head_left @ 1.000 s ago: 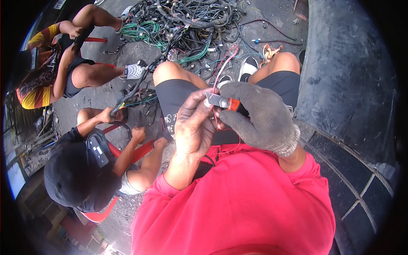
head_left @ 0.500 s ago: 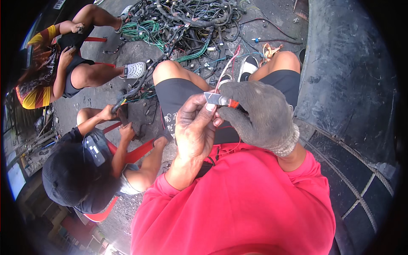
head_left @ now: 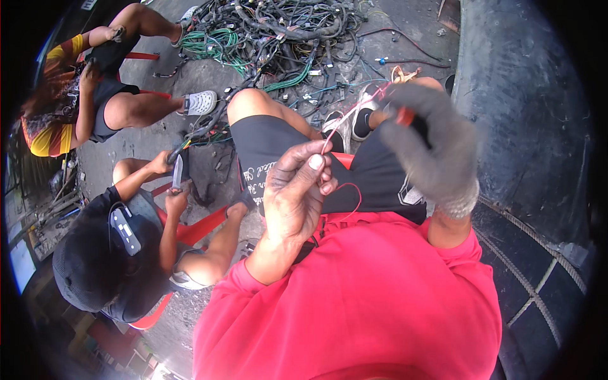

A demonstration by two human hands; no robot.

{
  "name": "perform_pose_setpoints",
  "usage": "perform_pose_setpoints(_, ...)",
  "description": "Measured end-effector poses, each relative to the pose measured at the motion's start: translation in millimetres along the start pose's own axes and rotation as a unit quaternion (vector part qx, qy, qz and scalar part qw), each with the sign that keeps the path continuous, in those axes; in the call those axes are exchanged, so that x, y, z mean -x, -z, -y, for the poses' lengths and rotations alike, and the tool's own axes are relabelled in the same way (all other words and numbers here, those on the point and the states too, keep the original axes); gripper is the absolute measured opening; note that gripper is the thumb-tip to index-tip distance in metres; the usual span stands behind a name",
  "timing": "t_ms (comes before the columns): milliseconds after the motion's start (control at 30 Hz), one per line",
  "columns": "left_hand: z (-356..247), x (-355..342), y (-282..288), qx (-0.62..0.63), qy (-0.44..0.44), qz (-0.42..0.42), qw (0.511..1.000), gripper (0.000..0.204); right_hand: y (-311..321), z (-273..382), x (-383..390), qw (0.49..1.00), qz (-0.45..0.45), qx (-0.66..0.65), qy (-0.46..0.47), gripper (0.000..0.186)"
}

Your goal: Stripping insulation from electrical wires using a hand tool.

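A pale blue rectangular panel [head_left: 19,269], perhaps a screen, sits far left of the left hand [head_left: 297,196]. Nearer, a black head-worn device [head_left: 123,231] carries a small white label.

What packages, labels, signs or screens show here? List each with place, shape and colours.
Print on shorts: pale lettering on black cloth, on the person's left thigh.
Patch on shorts: pale mark on black cloth, right thigh, below the gloved right hand.
No packages, signs or screens that I can make out.
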State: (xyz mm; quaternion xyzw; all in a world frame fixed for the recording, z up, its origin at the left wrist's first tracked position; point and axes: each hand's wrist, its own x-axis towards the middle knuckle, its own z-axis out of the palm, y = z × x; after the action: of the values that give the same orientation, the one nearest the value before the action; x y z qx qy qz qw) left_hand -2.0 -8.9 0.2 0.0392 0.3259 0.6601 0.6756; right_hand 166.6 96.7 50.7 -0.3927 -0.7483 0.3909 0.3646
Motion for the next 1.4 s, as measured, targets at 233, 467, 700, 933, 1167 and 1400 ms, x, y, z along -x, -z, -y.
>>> perform_pose_setpoints(233,0,1,-5,-0.013,0.003,-0.007,1.000,0.021,-23,3,12,0.986,0.150,0.007,0.077,0.031)
perform_pose_setpoints(467,3,0,-2,0.007,-0.004,-0.011,1.000,0.021,-25,0,12,0.989,0.112,0.002,0.094,0.030)
perform_pose_setpoints(700,0,1,-4,0.042,0.006,-0.019,0.999,0.020,-27,1,13,0.987,0.107,0.064,0.102,0.028)
perform_pose_setpoints(933,-2,0,-4,0.040,0.010,-0.012,0.999,0.020,-29,-5,13,0.983,0.085,0.091,0.132,0.027)
perform_pose_setpoints(1167,-1,5,3,0.034,0.000,0.004,0.999,0.020,-17,-13,0,0.948,-0.006,0.247,0.203,0.021)
perform_pose_setpoints(1400,-4,-2,3,0.041,0.030,-0.017,0.999,0.023,-2,-10,-5,0.993,-0.055,0.080,0.066,0.016)
